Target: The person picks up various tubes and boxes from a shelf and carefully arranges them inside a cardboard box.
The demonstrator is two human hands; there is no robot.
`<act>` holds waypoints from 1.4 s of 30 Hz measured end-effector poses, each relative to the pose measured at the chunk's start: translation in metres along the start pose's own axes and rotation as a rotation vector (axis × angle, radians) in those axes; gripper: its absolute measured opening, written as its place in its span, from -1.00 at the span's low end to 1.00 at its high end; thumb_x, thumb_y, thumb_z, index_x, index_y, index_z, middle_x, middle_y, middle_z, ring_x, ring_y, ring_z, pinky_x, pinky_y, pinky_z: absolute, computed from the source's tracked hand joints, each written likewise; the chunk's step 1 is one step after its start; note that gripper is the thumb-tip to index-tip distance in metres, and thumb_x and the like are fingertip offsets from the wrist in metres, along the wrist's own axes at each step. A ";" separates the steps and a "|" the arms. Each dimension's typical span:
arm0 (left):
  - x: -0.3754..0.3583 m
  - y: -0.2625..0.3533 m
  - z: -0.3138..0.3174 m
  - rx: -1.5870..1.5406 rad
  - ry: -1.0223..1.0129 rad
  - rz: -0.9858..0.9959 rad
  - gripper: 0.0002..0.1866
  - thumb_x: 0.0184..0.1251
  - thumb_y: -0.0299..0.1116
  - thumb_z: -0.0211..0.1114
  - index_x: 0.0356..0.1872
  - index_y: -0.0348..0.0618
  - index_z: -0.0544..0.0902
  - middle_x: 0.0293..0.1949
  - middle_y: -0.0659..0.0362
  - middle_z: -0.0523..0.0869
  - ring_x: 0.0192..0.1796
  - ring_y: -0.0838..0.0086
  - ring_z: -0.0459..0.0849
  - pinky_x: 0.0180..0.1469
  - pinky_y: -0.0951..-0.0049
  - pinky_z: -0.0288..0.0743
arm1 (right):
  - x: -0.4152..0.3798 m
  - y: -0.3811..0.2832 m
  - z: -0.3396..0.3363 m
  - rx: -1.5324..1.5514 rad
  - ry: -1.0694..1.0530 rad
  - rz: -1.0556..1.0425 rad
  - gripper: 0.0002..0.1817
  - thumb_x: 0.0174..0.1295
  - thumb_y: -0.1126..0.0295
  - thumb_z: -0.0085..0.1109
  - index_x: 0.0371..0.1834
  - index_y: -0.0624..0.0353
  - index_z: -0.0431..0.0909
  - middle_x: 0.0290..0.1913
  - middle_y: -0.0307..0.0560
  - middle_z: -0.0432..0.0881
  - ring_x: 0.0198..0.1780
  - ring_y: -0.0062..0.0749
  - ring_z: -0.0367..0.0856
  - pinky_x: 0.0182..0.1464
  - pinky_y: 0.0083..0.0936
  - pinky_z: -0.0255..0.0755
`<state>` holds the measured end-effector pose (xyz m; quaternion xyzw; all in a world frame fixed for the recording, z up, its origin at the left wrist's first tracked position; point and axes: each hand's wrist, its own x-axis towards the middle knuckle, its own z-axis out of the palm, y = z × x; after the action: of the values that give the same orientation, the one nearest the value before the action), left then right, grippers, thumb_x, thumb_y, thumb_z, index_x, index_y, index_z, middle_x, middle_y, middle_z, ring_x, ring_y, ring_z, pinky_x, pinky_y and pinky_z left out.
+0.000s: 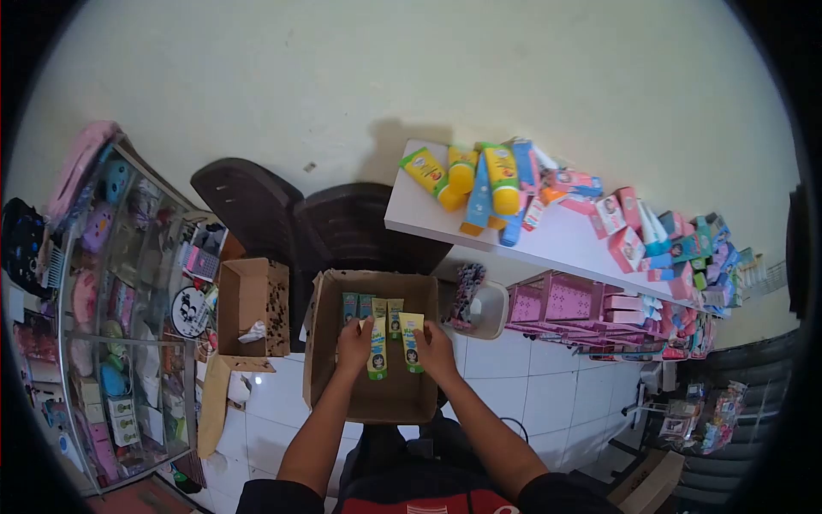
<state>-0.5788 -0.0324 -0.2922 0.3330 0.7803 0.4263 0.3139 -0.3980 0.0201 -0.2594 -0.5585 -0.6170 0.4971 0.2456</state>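
Note:
My left hand (353, 344) is closed on the side of a yellow tube (378, 351) with a green cap end and a printed cartoon face. A similar yellow tube (411, 343) is in my right hand (435, 351), gripped along its right edge. Both tubes are held side by side over an open cardboard box (321, 377). Inside the box, along its far wall, stand several more tubes: a teal tube (350, 306) at the left and a green tube (395, 319) nearer the middle. My hands partly cover the teal ones.
A white shelf (548, 231) at the right carries yellow tubes (501, 180) and many small boxes. Pink baskets (556, 300) and a pale bin (488, 310) stand below. Dark chairs (351, 231) are behind the box. Another carton (253, 300) and a glass display case (120, 317) are left.

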 end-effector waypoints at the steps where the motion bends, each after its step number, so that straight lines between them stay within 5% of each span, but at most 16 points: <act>1: 0.003 -0.013 0.008 0.071 0.015 0.007 -0.52 0.45 -0.09 0.26 -0.49 -0.34 0.49 -0.61 -0.04 0.48 -0.53 0.28 0.49 -0.40 0.24 0.37 | 0.000 0.006 0.009 -0.064 0.037 0.027 -0.81 0.36 0.44 0.14 -0.06 0.31 0.54 -0.25 0.13 0.67 -0.20 -0.10 0.69 -0.11 -0.32 0.52; 7: 0.046 -0.086 0.077 0.061 -0.058 -0.064 -0.51 0.41 -0.07 0.28 -0.49 -0.36 0.49 -0.58 -0.11 0.49 -0.49 0.08 0.54 -0.39 0.16 0.36 | 0.028 0.058 0.068 -0.380 0.269 0.079 -0.76 0.36 0.46 0.05 0.03 0.32 0.51 -0.12 0.34 0.55 -0.06 0.31 0.54 -0.04 0.03 0.44; 9: 0.060 -0.106 0.103 0.153 -0.032 -0.026 -0.59 0.40 -0.07 0.29 -0.42 -0.28 0.60 -0.56 -0.03 0.56 -0.49 0.23 0.57 -0.41 0.20 0.36 | 0.044 0.079 0.085 -0.411 0.281 0.135 -0.76 0.37 0.46 0.03 0.04 0.33 0.50 -0.12 0.36 0.54 -0.08 0.32 0.54 -0.03 0.05 0.44; 13: 0.079 -0.126 0.139 0.145 -0.072 -0.132 -0.49 0.37 0.01 0.28 -0.47 -0.34 0.55 -0.55 -0.14 0.59 -0.43 -0.04 0.61 -0.35 0.07 0.40 | 0.071 0.127 0.111 -0.496 0.324 0.147 -0.73 0.40 0.45 -0.02 0.07 0.36 0.45 -0.12 0.41 0.51 -0.08 0.36 0.55 -0.03 0.07 0.46; 23: 0.106 -0.159 0.194 0.077 -0.099 -0.216 -0.55 0.28 -0.02 0.37 -0.40 -0.31 0.63 -0.44 -0.16 0.68 -0.31 -0.03 0.70 -0.24 0.11 0.51 | 0.118 0.156 0.120 -0.702 0.087 0.145 -0.66 0.37 0.46 0.00 0.16 0.36 0.41 -0.05 0.36 0.51 0.01 0.30 0.59 -0.05 0.06 0.53; 26: 0.113 -0.163 0.199 0.057 -0.126 -0.212 -0.59 0.27 -0.05 0.37 -0.31 -0.30 0.68 -0.40 -0.18 0.71 -0.27 -0.04 0.72 -0.19 0.10 0.54 | 0.131 0.164 0.124 -0.752 0.054 0.231 -0.65 0.35 0.46 0.01 0.17 0.37 0.42 -0.04 0.38 0.51 0.02 0.30 0.58 -0.01 0.02 0.54; 28: 0.112 -0.163 0.198 -0.055 -0.168 -0.133 -0.62 0.31 -0.10 0.32 -0.20 -0.30 0.70 -0.31 -0.21 0.72 -0.18 -0.06 0.73 -0.10 0.10 0.57 | 0.132 0.176 0.123 -0.444 0.098 0.250 -0.61 0.34 0.46 0.02 0.20 0.38 0.42 0.01 0.40 0.51 0.04 0.30 0.57 0.02 0.01 0.52; 31: 0.111 -0.158 0.190 0.022 -0.205 -0.093 -0.65 0.35 -0.17 0.27 -0.09 -0.30 0.70 -0.21 -0.20 0.74 -0.09 -0.02 0.74 -0.01 0.13 0.58 | 0.130 0.184 0.133 -0.620 0.171 0.183 -0.60 0.34 0.47 0.01 0.21 0.40 0.42 0.03 0.44 0.50 0.06 0.32 0.54 0.05 0.00 0.46; 42: 0.067 -0.146 0.135 -0.114 -0.298 -0.201 -0.68 0.42 -0.34 0.18 0.11 -0.25 0.63 -0.11 -0.08 0.73 -0.05 0.25 0.72 0.01 0.34 0.53 | 0.071 0.153 0.113 -0.454 0.243 0.085 -0.60 0.32 0.52 0.03 0.22 0.38 0.45 0.08 0.36 0.55 0.13 0.24 0.53 0.18 -0.08 0.41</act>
<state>-0.5504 0.0210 -0.4931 0.2945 0.7290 0.3826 0.4853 -0.4452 0.0299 -0.4567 -0.6803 -0.6547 0.2852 0.1652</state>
